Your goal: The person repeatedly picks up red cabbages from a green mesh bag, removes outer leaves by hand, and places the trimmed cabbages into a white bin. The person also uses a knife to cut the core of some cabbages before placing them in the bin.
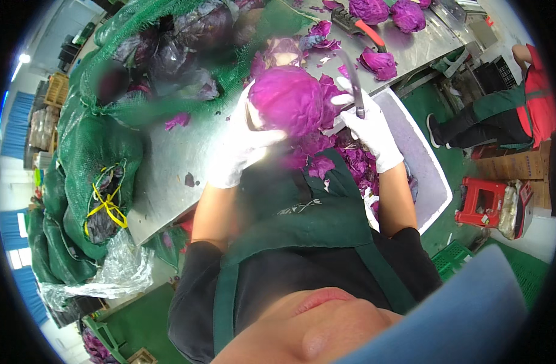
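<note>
My left hand (235, 143), in a white glove, cups a peeled red cabbage head (287, 100) from the left, its thumb along the lower side. At the cabbage's right is my right hand (366, 120), also gloved in white, gripping what looks like a curved knife (354, 79) with its dark blade pointing away from me. Loose purple leaves (330, 102) stand between the cabbage and my right hand. Another cabbage with a pale cut base (283, 52) lies just beyond. The underside of the held cabbage is hidden.
Green mesh sacks (100, 159) of cabbages cover the left of the steel table (169, 154). Cabbage heads (407, 16) and a black tool with a red handle (360, 27) lie at the far right. A white-rimmed bin (435, 168) holds leaves. A person (505, 107) stands at right, near a red stool (480, 202).
</note>
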Tool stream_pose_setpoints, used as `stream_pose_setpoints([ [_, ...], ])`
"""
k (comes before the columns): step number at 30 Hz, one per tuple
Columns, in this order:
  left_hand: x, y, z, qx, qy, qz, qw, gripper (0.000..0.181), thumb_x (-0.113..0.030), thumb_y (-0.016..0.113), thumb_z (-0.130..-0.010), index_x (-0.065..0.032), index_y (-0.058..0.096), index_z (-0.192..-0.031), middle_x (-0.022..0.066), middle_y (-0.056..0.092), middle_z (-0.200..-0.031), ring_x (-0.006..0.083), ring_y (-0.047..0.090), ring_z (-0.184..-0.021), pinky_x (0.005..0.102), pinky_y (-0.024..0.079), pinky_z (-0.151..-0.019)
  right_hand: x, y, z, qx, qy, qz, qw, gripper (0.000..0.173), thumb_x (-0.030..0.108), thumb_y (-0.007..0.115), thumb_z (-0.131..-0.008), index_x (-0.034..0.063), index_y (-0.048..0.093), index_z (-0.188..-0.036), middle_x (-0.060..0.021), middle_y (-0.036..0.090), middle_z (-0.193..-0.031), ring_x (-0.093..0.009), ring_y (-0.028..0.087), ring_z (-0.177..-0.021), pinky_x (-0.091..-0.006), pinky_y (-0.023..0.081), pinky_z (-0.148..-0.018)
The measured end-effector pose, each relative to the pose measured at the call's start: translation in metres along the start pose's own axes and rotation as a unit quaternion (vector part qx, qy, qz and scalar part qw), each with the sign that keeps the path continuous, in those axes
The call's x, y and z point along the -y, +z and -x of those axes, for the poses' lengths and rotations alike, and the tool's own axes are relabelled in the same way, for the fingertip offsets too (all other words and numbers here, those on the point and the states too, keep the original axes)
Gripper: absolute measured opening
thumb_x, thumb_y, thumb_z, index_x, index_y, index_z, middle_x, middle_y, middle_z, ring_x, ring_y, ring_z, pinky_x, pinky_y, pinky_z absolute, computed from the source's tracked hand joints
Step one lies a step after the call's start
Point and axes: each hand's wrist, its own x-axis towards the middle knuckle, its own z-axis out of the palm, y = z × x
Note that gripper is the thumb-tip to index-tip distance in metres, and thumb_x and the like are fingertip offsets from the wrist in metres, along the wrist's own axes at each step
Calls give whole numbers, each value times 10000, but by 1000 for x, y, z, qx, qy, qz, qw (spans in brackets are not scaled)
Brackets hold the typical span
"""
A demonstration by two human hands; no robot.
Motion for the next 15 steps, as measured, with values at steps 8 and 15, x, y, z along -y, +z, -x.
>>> stream_pose_setpoints([
  [8, 42, -8, -17, -62, 56, -443, 893, 1149, -194, 933, -594, 19, 273, -1509, 191, 470, -1423, 274, 483, -1310, 372, 404, -1100, -12, 36, 4, 21, -10, 45, 999, 585, 38, 530, -927, 158, 423, -1490, -38, 585, -1267, -62, 519, -620, -216, 486, -540],
  [15, 21, 5, -27, -1, 53, -585, 809, 1160, -340, 914, -590, 14, 290, -1501, 244, 441, -1441, 372, 386, -1382, 410, 346, -1144, -29, 25, -13, -19, -98, 281, 955, 613, 81, 513, -881, 131, 406, -1483, -214, 577, -1319, -362, 649, -1012, -409, 534, -891],
])
